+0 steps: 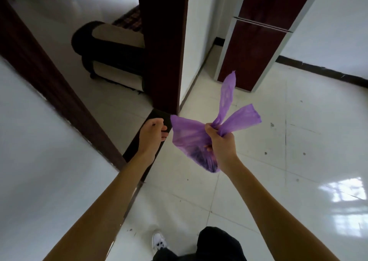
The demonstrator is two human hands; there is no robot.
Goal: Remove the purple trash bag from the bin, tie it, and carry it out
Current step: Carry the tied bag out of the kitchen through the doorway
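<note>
1. A dark wooden door frame runs diagonally across the left, with a white wall on its near side.
2. Through the doorway stands a sofa with dark trim and pale cushions, on a pale tiled floor.
3. The left hand hangs in the air above the dark threshold strip, fingers loosely curled and holding nothing; it is just beside the bag but apart from it.
4. The purple trash bag is off the floor, held up between the two hands and over the tiles near the doorway. It is thin and see-through; a dark mass of rubbish sits in its bottom, though what it is cannot be told.
5. The right hand is closed in a fist around the gathered neck of the bag. Two loose purple flaps stick up and out above the fist.
6. Behind, to the right, stands a tall cabinet with dark red panels and a pale frame, against a white wall.
7. At the bottom are a white shoe and a dark trouser leg.
</note>
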